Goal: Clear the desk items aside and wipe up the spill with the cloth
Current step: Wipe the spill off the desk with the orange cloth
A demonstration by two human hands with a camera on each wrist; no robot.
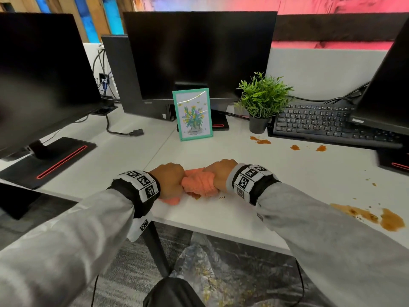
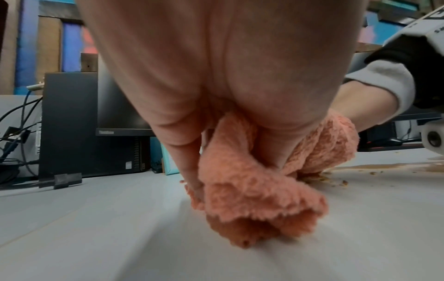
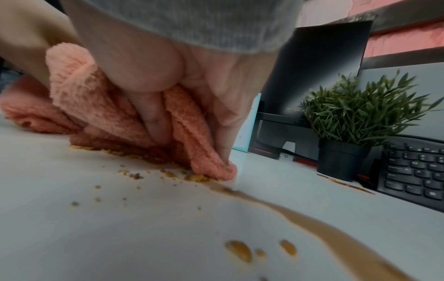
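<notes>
A bunched salmon-pink cloth [image 1: 198, 183] lies on the white desk [image 1: 221, 216] near its front edge. My left hand [image 1: 169, 181] grips its left end and my right hand [image 1: 220, 175] grips its right end, fists close together. In the left wrist view the cloth [image 2: 254, 192] hangs from curled fingers onto the desk. In the right wrist view the cloth [image 3: 100, 106] touches orange-brown crumbs [image 3: 192, 176]. A brown spill [image 1: 374, 217] spreads at the front right, and smaller blobs [image 1: 261, 140] lie by the keyboard.
A framed flower picture [image 1: 193, 114], a potted plant [image 1: 262, 103] and a black keyboard [image 1: 321, 122] stand behind the hands. Monitors [image 1: 199, 54] line the back, with a base [image 1: 51, 161] at the left and a loose cable [image 1: 124, 131].
</notes>
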